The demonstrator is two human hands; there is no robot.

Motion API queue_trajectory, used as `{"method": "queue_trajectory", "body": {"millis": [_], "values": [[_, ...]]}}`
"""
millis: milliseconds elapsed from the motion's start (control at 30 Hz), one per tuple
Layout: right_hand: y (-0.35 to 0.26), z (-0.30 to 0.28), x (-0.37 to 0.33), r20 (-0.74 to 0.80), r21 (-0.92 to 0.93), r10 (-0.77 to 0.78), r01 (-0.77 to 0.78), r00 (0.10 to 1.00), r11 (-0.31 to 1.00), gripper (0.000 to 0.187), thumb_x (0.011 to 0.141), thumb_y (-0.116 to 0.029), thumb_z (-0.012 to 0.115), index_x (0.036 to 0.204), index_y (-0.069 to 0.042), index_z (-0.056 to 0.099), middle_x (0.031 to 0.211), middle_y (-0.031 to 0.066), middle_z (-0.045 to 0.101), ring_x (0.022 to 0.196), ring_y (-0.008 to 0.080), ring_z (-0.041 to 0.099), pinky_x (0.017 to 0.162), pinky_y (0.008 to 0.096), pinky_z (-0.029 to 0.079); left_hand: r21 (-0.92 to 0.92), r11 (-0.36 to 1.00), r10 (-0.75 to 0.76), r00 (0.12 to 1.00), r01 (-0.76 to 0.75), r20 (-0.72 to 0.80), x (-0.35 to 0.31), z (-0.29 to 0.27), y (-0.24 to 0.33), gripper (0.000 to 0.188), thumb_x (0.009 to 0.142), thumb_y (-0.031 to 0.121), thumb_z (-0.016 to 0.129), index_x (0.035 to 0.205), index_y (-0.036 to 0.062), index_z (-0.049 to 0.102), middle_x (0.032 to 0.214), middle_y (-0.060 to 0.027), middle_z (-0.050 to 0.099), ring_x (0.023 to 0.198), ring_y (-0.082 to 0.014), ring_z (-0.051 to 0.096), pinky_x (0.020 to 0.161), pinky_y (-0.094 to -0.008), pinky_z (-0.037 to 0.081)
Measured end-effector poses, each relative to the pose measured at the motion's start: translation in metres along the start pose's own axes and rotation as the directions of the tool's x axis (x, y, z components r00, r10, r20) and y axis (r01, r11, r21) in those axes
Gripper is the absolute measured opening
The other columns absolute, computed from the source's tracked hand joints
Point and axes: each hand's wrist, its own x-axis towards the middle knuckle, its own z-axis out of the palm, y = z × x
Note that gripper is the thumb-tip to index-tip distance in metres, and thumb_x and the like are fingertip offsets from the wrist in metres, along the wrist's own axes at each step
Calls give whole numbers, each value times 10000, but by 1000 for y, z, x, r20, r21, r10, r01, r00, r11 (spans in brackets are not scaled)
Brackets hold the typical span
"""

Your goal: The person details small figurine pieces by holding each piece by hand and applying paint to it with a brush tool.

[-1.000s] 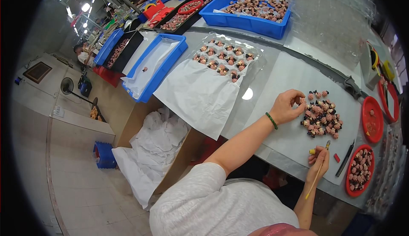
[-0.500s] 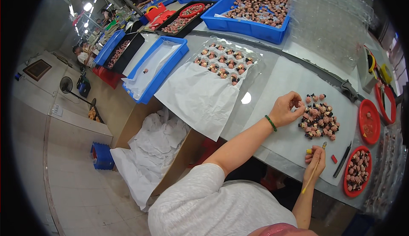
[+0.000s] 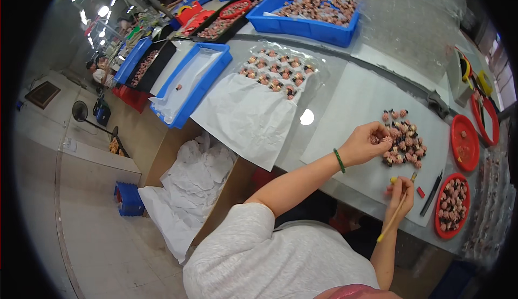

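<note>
My left hand (image 3: 366, 145), wearing a green beaded bracelet, is closed in a pinch at the near left edge of a pile of small knobbly pink-and-black figures (image 3: 406, 143). A pink figure (image 3: 385, 139) shows at its fingertips. My right hand (image 3: 398, 195) is closed round a thin brush (image 3: 392, 220) with a yellow handle end, its tip slanting up toward the pile. A small yellow piece (image 3: 393, 180) also shows at those fingers. Beside this hand lie a small red block (image 3: 420, 192) and a black pen-like tool (image 3: 431, 194).
White paper (image 3: 345, 115) covers the work area. Red dishes (image 3: 465, 159) stand on the right, one full of figures (image 3: 453, 207). A clear moulded tray (image 3: 278, 72) holds figures in rows. Blue bins (image 3: 302, 25) stand behind. A box of crumpled paper (image 3: 197, 169) is below left.
My left hand, still pinching, has shifted slightly nearer and over the pile's edge, with a pink figure now showing at its fingers. My right hand keeps the brush. The whole view has shifted a little.
</note>
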Motion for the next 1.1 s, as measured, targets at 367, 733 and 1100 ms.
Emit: {"method": "queue_trajectory", "body": {"millis": [367, 733, 1100], "values": [[-22, 30, -3, 53, 369, 7, -26, 999, 929, 134, 797, 11, 573, 904, 4, 493, 922, 110, 562, 766, 159, 587, 705, 279, 510, 12, 964, -266, 963, 265, 37, -41, 6, 0, 178, 825, 177, 585, 915, 23, 591, 772, -6, 582, 647, -41, 476, 546, -165, 356], [-13, 26, -13, -18, 306, -115, 115, 993, 945, 168, 772, 28, 601, 899, 8, 493, 929, 109, 561, 820, 164, 577, 743, 265, 495, -182, 956, -252, 962, 231, -105, -50, 28, 4, 239, 845, 205, 562, 990, 15, 566, 734, 20, 524, 624, -50, 424, 572, -182, 362], [-10, 26, -8, 80, 312, 12, -36, 997, 950, 168, 766, 27, 610, 895, 13, 504, 964, 111, 548, 839, 163, 575, 762, 264, 488, -117, 940, -313, 946, 322, 84, -49, 6, -9, 264, 855, 144, 539, 1070, -9, 560, 759, 22, 532, 650, -53, 435, 599, -187, 376]]}}
